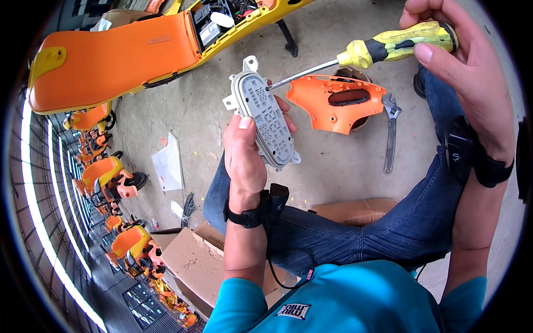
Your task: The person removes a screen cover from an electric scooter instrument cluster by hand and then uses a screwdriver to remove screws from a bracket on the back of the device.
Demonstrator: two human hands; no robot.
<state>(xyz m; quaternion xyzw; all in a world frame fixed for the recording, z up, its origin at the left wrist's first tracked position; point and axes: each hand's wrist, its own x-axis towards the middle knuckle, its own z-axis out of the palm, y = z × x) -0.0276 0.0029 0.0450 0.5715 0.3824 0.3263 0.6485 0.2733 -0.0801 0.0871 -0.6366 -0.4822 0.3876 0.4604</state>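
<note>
My left hand [246, 152] grips a grey oval lamp unit [266, 119] with white mounting tabs, holding it tilted above the floor. Its ribbed back faces up, and small screw holes show along its rim. Between the thumb and fingers of my right hand [463, 55] is a screwdriver [402, 44] with a worn yellow and black handle. The tip of its shaft meets the upper right rim of the lamp unit; whether a screw sits there is too small to tell. Just beyond lies an orange plastic panel [316, 108] with an oval opening.
An adjustable wrench [391, 133] lies on the concrete floor right of the panel. A large orange and yellow scooter body [116, 55] stretches across the upper left. Cardboard boxes [191, 261] stand at lower left, near a white sheet [169, 164] and a cable bundle [189, 208]. Several scooters line the left.
</note>
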